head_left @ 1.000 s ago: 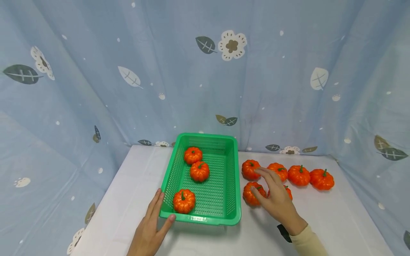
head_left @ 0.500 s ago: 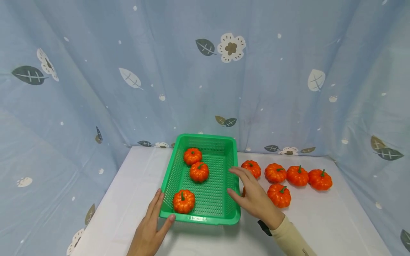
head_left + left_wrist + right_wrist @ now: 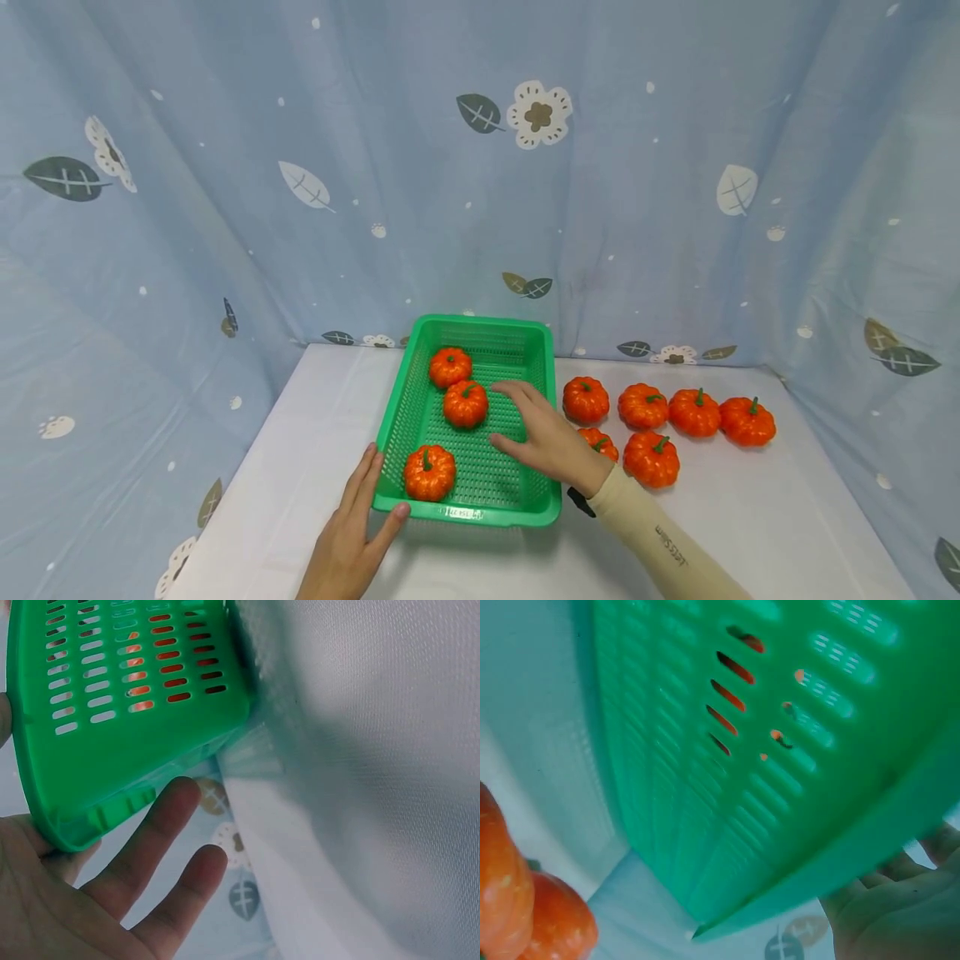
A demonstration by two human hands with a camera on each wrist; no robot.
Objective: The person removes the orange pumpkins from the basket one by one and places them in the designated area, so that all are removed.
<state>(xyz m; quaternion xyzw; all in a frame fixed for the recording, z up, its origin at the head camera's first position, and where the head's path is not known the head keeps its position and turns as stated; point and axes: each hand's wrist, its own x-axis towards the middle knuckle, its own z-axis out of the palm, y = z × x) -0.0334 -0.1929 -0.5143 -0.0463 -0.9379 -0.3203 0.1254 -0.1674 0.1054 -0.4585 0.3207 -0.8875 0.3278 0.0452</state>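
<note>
A green plastic basket (image 3: 480, 517) stands on the white table with three small orange pumpkins inside: one at the back (image 3: 451, 367), one near the middle (image 3: 466, 405) and one at the front left (image 3: 430, 473). My left hand (image 3: 348, 525) rests against the basket's front left corner, fingers straight along its side and thumb at the front rim. In the left wrist view two fingers (image 3: 161, 832) extend clear of the basket wall. My right hand (image 3: 547, 437) reaches over the basket's right rim, thumb and fingers spread, with no pumpkin visible between them.
Several more pumpkins lie right of the basket, among them one by its rim (image 3: 586, 400), one at the front (image 3: 652, 460) and one at the far right (image 3: 747, 422). A blue patterned curtain (image 3: 420, 167) hangs behind the table.
My right hand has moved left from above the loose pumpkins, across the right rim, to over the basket. My left hand and the pumpkins have stayed in place.
</note>
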